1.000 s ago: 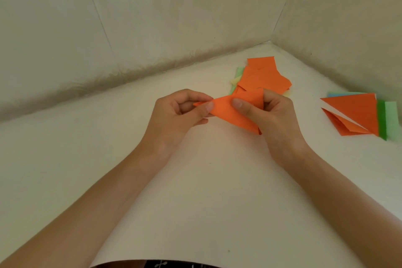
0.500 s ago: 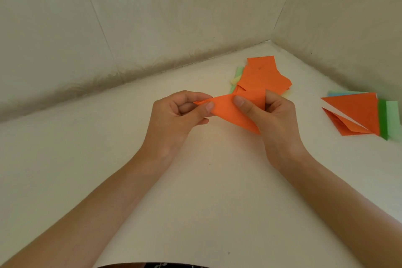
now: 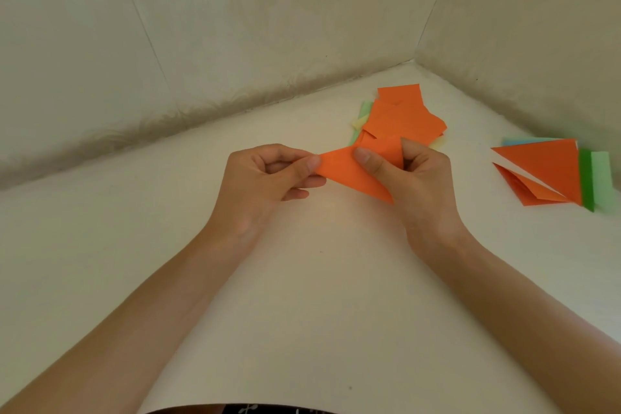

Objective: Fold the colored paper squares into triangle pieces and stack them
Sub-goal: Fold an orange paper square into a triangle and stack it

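Observation:
An orange paper piece (image 3: 349,171), folded into a narrow triangle, is held just above the white surface between both hands. My left hand (image 3: 265,178) pinches its left tip between thumb and fingers. My right hand (image 3: 413,178) pinches its right part, thumb on top. Behind the hands lies a loose pile of unfolded squares (image 3: 403,118), mostly orange with pale green and yellow edges showing. At the right sits a stack of folded triangles (image 3: 544,168), orange on top, with green and light blue pieces under it.
The white surface (image 3: 319,279) meets beige walls (image 3: 201,44) at the back and right, forming a corner behind the pile. A dark patterned bit of clothing (image 3: 242,409) shows at the bottom edge.
The orange piece has tilted slightly and the left thumb has slid along its left tip. Both hands stay in nearly the same place.

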